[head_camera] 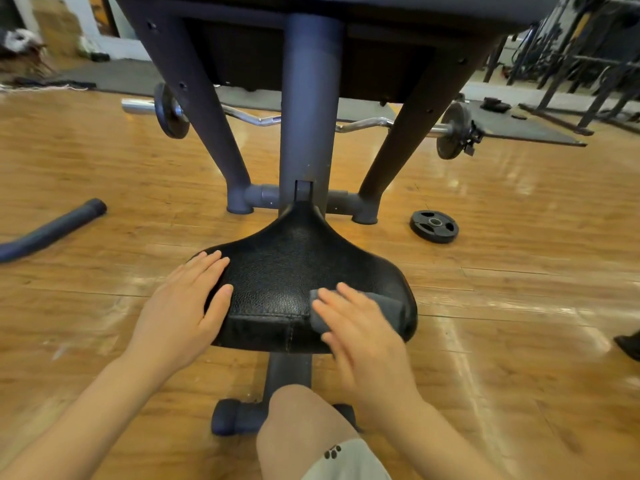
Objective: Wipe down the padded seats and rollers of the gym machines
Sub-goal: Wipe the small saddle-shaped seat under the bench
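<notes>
Right hand (360, 327) presses half-hidden grey cloth (381, 306) flat-fingered on seat (287, 271); left hand (183, 306) flat.

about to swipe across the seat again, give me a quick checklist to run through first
1. Cloth flat under right hand: ok.
2. Left hand steadying the seat at its left edge: ok.
3. Rest of the seat top free of objects: ok.
4. Cloth damp enough: cannot tell.
5. Seat's front face and underside wiped: cannot tell.
6. Weight plate on the floor, away from the hands: ok.
</notes>
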Available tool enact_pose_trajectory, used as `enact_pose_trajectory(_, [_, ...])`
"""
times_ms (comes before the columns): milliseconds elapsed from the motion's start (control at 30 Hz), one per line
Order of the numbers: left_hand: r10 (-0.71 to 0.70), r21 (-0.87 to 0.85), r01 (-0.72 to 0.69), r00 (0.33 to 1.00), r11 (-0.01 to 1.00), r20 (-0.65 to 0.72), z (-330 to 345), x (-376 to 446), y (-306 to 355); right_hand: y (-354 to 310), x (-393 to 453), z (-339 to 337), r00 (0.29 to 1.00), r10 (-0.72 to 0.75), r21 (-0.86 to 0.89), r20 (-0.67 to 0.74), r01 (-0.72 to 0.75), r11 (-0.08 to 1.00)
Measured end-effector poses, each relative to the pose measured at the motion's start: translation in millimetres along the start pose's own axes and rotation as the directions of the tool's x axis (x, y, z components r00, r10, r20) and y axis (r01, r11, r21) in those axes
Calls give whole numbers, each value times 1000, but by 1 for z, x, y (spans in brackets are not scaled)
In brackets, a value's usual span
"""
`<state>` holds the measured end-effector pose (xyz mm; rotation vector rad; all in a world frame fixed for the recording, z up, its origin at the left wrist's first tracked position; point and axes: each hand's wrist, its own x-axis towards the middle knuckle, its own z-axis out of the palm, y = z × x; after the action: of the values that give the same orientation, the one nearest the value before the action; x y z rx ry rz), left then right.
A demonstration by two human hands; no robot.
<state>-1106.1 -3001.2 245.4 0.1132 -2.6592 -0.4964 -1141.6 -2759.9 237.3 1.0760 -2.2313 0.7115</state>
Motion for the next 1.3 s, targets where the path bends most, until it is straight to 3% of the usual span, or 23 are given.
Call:
enact_pose_trajectory(167, [3,-10,-3,1000,1000,16,-2,-1,0,30,1,-4,958,-285,-86,35,287,954])
enact_pose_trajectory(233, [6,-13,-6,1000,1000,27,-3,-2,1,57,-12,-13,974,-228,-53,-16,227,973])
enact_pose_trajectory(367, [3,1,-3,1000,1000,19,-2,-2,0,74,-23,-16,989,59,81,-136,-48,996])
enact_pose_trajectory(467, [-8,16,8,1000,1000,1,0,-3,0,50,-18,-5,988,93,27,-124,-90,996])
enact_pose_trajectory(667, [-22,31,22,1000,999,2,0,-2,2,-15,17,7,983,-142,-230,115,165,959])
enact_pose_trajectory(833, [4,-19,-4,999,1000,37,-5,-6,-1,-2,28,-15,844,-286,-235,453,422,876])
enact_pose_trajectory(1000, [52,-50,-49,997,997,51,-7,-17,-10,32,21,-33,824,-274,-213,496,421,882])
enact_pose_trajectory(1067, [87,-53,-84,995,995,54,-9,-20,-14,20,30,-26,804,-317,-210,502,469,858])
enact_pose_trajectory(1167, [108,-44,-105,993,993,56,-10,-20,-16,-12,52,-3,718,-432,-195,545,610,768])
enact_pose_trajectory(1300, [106,-103,-100,993,990,47,-12,-22,-22,-44,74,28,678,-455,-88,577,605,791])
